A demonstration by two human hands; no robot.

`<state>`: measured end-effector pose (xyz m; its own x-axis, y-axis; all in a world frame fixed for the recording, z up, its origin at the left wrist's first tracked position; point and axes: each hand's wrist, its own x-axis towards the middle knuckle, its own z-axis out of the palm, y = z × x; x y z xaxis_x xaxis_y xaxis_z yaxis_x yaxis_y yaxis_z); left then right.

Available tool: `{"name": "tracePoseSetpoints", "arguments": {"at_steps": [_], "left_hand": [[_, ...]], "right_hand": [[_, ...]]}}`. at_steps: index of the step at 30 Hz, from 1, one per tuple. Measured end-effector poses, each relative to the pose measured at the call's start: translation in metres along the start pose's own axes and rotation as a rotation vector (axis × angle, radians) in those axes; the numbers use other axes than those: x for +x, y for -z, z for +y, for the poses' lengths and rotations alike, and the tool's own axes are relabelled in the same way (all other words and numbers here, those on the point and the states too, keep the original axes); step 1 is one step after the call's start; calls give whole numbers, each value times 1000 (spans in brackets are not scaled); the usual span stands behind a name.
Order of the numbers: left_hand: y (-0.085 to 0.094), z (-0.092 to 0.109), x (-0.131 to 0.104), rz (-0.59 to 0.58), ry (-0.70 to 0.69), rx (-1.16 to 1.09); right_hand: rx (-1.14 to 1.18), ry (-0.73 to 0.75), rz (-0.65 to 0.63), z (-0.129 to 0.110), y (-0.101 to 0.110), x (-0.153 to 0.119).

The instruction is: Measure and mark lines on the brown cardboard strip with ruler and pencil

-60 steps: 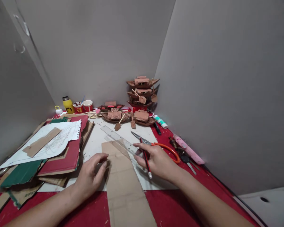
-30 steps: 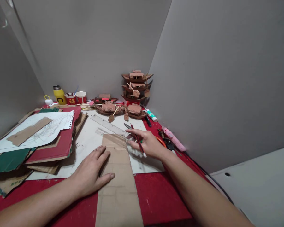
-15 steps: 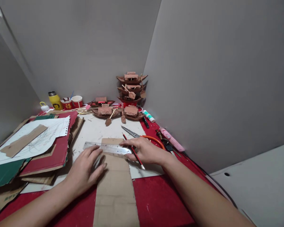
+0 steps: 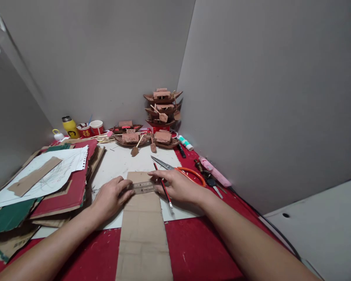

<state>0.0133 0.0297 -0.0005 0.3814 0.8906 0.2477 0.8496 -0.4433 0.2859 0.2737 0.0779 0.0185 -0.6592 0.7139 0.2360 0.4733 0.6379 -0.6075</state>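
A clear ruler (image 4: 143,187) lies across the upper part of a long cardboard strip (image 4: 143,234). My left hand (image 4: 112,197) grips the ruler's left end between thumb and fingers. At its other end is my right hand (image 4: 175,185), with fingers on the ruler and a red-and-black pencil (image 4: 165,192) held slanting in the same hand, eraser end toward me. Just beyond the right hand, orange-handled scissors (image 4: 190,172) rest with their blades pointing away to the left.
Stacked cardboard and paper (image 4: 55,191) fill the left side. Model boats (image 4: 163,117) with small oars stand at the back, beside paper cups (image 4: 96,127) and a yellow bottle (image 4: 70,127). A pink glue gun (image 4: 215,171) with a cable lies along the right wall.
The ruler has come down flat and level across the cardboard strip. My left hand has moved right and closed on its left end. The pencil stays in my right hand.
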Motion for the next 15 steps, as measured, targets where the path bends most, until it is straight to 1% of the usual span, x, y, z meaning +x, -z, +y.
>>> {"name": "tracePoseSetpoints", "arguments": {"at_steps": [2,4,6,9,10,12,15], "left_hand": [[1,-2,0,9,0,-28],[1,-2,0,21,-9,-44],[2,-1,0,28,-20,-42],[5,3,1,30,-56,-23],[7,4,1,55,-74,-15],[11,7,2,167,-104,-2],[17,9,4,387,-86,-1]], "right_hand": [[81,-47,43,5,-1,2],[159,-95,43,7,-2,3],[213,-126,-3,6,-3,4],[235,-157,-94,-2,-1,4],[243,-155,-109,-5,0,3],[281,-152,-85,-9,4,3],[370,-197,54,-10,14,3]]}}
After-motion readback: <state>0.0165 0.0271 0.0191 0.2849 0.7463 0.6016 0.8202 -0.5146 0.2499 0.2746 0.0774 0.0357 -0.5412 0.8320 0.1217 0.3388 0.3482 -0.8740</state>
